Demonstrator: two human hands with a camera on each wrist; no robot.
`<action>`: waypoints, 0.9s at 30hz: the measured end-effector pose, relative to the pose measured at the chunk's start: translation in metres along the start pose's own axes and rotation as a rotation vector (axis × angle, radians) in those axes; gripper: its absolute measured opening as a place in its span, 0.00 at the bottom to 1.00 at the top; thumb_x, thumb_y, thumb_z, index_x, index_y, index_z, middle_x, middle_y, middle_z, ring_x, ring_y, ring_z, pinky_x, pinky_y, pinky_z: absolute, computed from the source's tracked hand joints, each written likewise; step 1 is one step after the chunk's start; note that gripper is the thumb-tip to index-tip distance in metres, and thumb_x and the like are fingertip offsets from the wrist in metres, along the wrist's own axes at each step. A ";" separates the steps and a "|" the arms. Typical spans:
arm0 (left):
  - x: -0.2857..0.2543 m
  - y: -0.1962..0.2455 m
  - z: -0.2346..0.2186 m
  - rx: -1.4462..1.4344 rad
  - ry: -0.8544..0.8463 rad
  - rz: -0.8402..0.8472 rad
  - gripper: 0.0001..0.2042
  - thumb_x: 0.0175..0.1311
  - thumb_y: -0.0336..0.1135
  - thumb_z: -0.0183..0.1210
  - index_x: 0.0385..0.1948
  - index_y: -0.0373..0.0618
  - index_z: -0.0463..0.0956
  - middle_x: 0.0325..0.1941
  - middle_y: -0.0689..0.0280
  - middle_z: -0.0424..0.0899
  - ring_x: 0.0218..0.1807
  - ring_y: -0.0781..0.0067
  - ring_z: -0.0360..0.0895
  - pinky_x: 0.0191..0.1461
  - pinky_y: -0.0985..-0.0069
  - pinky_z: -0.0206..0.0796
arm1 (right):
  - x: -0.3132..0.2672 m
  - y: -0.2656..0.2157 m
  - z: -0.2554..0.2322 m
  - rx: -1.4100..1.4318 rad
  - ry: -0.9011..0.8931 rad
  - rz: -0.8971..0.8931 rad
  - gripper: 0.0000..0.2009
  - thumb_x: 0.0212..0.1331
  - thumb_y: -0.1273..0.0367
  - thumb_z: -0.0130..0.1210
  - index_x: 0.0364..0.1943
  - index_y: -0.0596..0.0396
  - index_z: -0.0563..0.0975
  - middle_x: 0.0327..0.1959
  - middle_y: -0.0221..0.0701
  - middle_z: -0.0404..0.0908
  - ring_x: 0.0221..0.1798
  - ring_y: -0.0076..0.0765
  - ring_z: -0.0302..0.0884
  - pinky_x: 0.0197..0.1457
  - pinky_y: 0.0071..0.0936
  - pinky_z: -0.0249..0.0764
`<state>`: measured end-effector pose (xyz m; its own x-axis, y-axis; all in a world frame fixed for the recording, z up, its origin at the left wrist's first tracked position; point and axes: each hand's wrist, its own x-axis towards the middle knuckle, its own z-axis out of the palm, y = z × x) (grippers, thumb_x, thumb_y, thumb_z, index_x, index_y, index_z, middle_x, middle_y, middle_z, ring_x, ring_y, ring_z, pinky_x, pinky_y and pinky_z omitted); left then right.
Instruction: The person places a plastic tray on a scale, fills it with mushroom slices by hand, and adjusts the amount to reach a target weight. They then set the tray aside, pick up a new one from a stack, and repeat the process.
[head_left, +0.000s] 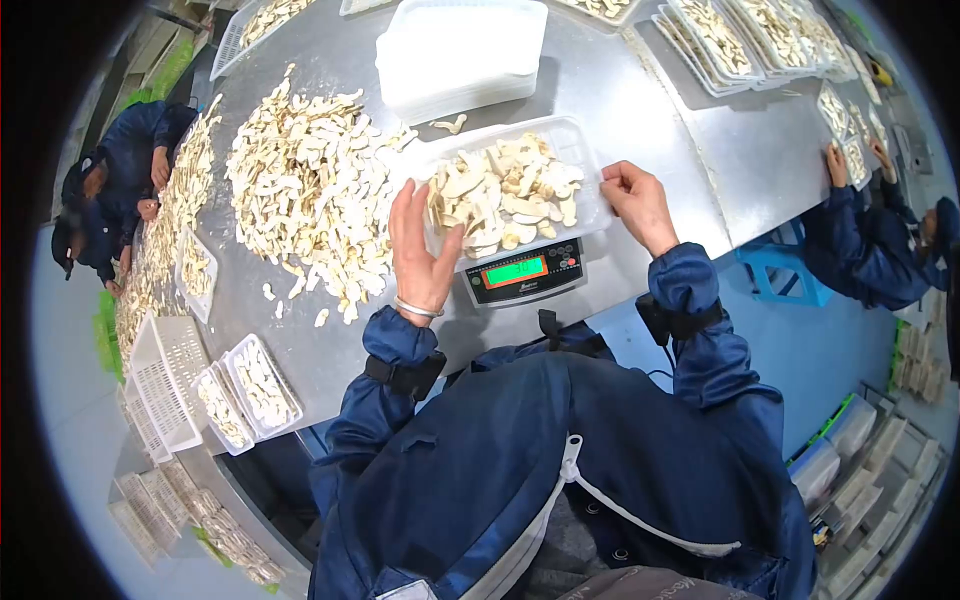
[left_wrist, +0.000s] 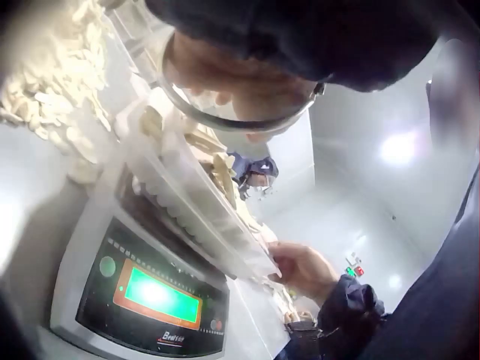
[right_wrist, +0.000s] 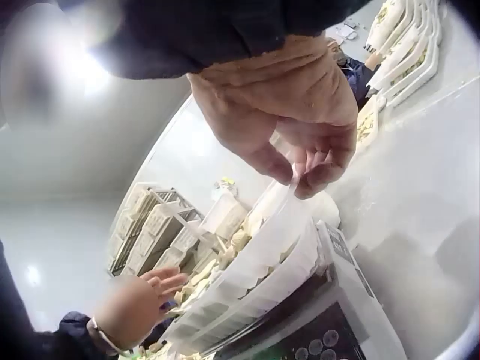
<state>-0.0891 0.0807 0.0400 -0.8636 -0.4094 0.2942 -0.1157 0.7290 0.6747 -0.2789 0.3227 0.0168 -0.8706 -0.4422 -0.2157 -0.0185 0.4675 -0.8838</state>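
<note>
A clear plastic tray (head_left: 570, 130) heaped with pale mushroom slices (head_left: 505, 190) sits on a digital scale (head_left: 525, 285), whose display glows green. My left hand (head_left: 420, 250) lies along the tray's left side, its fingers stretched out and the thumb over the near left slices. At the opposite side my right hand (head_left: 640, 208) pinches the tray's rim between thumb and curled fingers. The right wrist view shows that hand (right_wrist: 296, 127) at the tray's corner, above the scale. A large loose pile of slices (head_left: 300, 180) spreads on the metal table left of the tray.
Behind the scale stands a stack of white trays (head_left: 460, 50). Filled trays (head_left: 715, 45) line the far right, and others (head_left: 262, 385) lie at the table's left edge beside a white basket (head_left: 165, 385). People in blue work at the left and at the right (head_left: 870, 240).
</note>
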 end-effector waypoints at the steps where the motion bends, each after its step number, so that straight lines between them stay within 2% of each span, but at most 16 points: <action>1: -0.004 -0.007 0.002 -0.073 0.020 -0.083 0.26 0.62 0.36 0.56 0.62 0.38 0.62 0.67 0.50 0.60 0.70 0.50 0.55 0.70 0.61 0.47 | 0.004 0.004 -0.003 -0.010 0.006 0.004 0.08 0.56 0.73 0.54 0.37 0.64 0.76 0.23 0.24 0.74 0.24 0.17 0.67 0.27 0.18 0.65; 3: -0.009 -0.017 0.005 -0.166 0.025 -0.199 0.28 0.66 0.40 0.51 0.64 0.36 0.55 0.68 0.47 0.58 0.70 0.50 0.54 0.71 0.64 0.46 | 0.005 0.009 0.000 -0.040 -0.010 -0.056 0.07 0.56 0.74 0.52 0.37 0.63 0.75 0.23 0.23 0.73 0.23 0.16 0.66 0.26 0.18 0.64; 6: -0.015 -0.021 0.006 -0.181 0.011 -0.255 0.28 0.68 0.41 0.49 0.65 0.36 0.55 0.68 0.47 0.58 0.70 0.49 0.54 0.71 0.64 0.45 | 0.007 0.010 0.007 -0.014 0.042 -0.057 0.11 0.50 0.69 0.54 0.35 0.64 0.77 0.23 0.35 0.78 0.26 0.29 0.74 0.33 0.27 0.71; 13: -0.018 -0.022 -0.001 -0.325 0.082 -0.323 0.26 0.69 0.41 0.45 0.65 0.38 0.55 0.68 0.51 0.59 0.70 0.55 0.56 0.70 0.64 0.48 | 0.006 0.005 -0.001 0.156 -0.067 0.032 0.08 0.53 0.75 0.54 0.36 0.64 0.77 0.24 0.26 0.77 0.25 0.18 0.70 0.28 0.19 0.67; 16: -0.015 -0.015 -0.011 -0.345 0.116 -0.337 0.25 0.71 0.42 0.41 0.66 0.39 0.55 0.68 0.51 0.59 0.70 0.57 0.57 0.70 0.65 0.49 | 0.002 0.003 0.000 0.248 -0.071 0.009 0.07 0.58 0.75 0.51 0.38 0.62 0.76 0.25 0.22 0.76 0.24 0.14 0.67 0.27 0.16 0.62; 20: -0.012 -0.016 -0.020 -0.344 0.140 -0.307 0.26 0.72 0.43 0.38 0.66 0.36 0.54 0.68 0.51 0.59 0.70 0.57 0.56 0.70 0.66 0.49 | 0.002 0.002 0.007 0.287 -0.084 -0.048 0.07 0.59 0.75 0.49 0.39 0.62 0.76 0.26 0.22 0.76 0.25 0.14 0.68 0.28 0.15 0.64; 27: -0.011 -0.024 -0.029 -0.368 0.182 -0.278 0.26 0.73 0.44 0.35 0.66 0.35 0.54 0.68 0.50 0.60 0.70 0.56 0.56 0.71 0.67 0.46 | 0.006 -0.013 0.024 0.325 -0.096 -0.048 0.08 0.56 0.76 0.53 0.40 0.64 0.76 0.25 0.25 0.77 0.25 0.16 0.69 0.27 0.16 0.65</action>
<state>-0.0633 0.0518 0.0400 -0.7210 -0.6739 0.1609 -0.1202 0.3504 0.9288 -0.2721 0.2957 0.0175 -0.8221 -0.5350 -0.1948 0.1124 0.1829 -0.9767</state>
